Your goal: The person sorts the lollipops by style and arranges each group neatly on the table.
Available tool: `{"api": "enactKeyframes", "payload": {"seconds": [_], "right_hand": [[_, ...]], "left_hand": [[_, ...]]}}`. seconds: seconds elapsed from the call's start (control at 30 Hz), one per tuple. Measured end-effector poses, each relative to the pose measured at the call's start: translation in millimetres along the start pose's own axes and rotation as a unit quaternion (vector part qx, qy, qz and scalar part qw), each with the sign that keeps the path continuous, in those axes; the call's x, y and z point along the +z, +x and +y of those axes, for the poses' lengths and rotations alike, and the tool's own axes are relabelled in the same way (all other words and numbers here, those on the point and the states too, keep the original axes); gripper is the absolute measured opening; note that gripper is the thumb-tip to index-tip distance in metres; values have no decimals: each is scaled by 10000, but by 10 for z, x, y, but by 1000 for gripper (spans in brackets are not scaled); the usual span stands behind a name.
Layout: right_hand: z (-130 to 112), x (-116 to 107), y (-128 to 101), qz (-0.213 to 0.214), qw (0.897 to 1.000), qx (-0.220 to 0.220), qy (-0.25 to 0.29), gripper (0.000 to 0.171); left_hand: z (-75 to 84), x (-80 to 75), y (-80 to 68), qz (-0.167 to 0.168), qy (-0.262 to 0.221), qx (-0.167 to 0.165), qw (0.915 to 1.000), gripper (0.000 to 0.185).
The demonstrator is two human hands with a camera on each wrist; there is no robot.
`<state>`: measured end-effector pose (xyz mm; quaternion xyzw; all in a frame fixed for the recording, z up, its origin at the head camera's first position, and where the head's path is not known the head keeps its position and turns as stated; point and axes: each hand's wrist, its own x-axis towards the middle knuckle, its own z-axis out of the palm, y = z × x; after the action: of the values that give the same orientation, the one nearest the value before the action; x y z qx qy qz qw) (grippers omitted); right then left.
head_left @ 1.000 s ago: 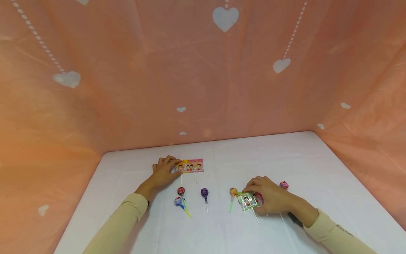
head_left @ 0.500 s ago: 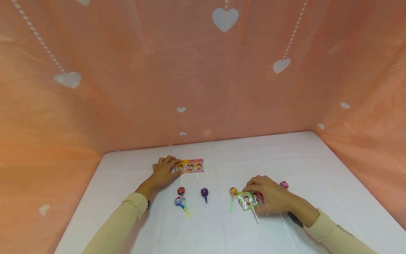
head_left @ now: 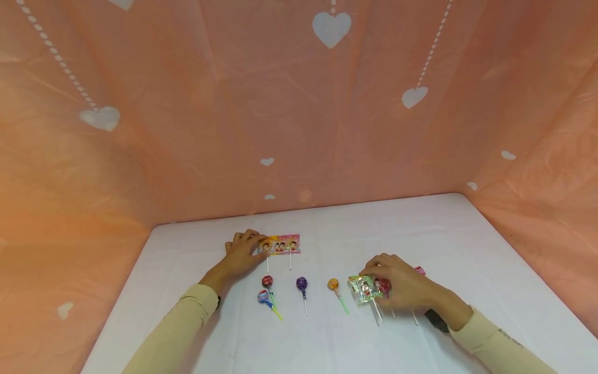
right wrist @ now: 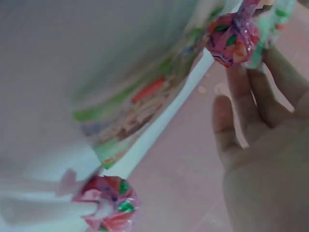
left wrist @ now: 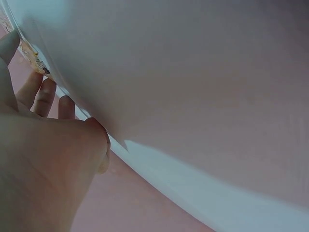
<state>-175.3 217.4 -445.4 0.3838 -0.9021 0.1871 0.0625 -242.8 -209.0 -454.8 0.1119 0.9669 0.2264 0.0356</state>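
In the head view my left hand (head_left: 244, 254) pinches the left end of a flat pink-and-yellow lollipop packet (head_left: 282, 244), two white sticks poking out below. Its thumb and fingers also meet the packet (left wrist: 35, 59) in the left wrist view. My right hand (head_left: 397, 283) holds a green, clear-wrapped lollipop packet (head_left: 362, 289) by its upper edge, stick pointing down. A red-pink lollipop (head_left: 383, 286) shows right at these fingers; in the right wrist view a pink lollipop (right wrist: 233, 41) sits by the fingertips. The right hand hides part of what lies under it.
Between the hands lie a purple lollipop (head_left: 301, 284) and an orange one (head_left: 333, 284). Red (head_left: 267, 281) and blue (head_left: 263, 296) lollipops lie close together below the left hand. A pink lollipop (head_left: 420, 270) peeks out behind the right hand. A peach curtain (head_left: 299, 130) backs the white table (head_left: 280, 343).
My right hand has risen slightly with the green packet. The orange lollipop has shifted left, its stick now slanting to the lower right. My left hand has stayed put.
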Motion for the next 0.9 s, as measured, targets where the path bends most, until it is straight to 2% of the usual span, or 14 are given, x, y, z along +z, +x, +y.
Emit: {"api": "enactKeyframes", "payload": {"seconds": [0.2,0.4,0.7,0.9], "right_hand": [[32,-114,42,-36,9998,181,84,53],[72,-224,111,42,9982,421,430,53],[157,-206,196,154,9986,220,459,52],[179,-207,267,116,9985,249,476,52]], "left_hand": [[-29,2,1,-44,21,-17,10000,54],[-31,-7,3,-29,-19,3,10000,53],[-28,1,-11,-18,-29,52,10000,55],[-8,1,-5,-7,-55,54,10000,54]]}}
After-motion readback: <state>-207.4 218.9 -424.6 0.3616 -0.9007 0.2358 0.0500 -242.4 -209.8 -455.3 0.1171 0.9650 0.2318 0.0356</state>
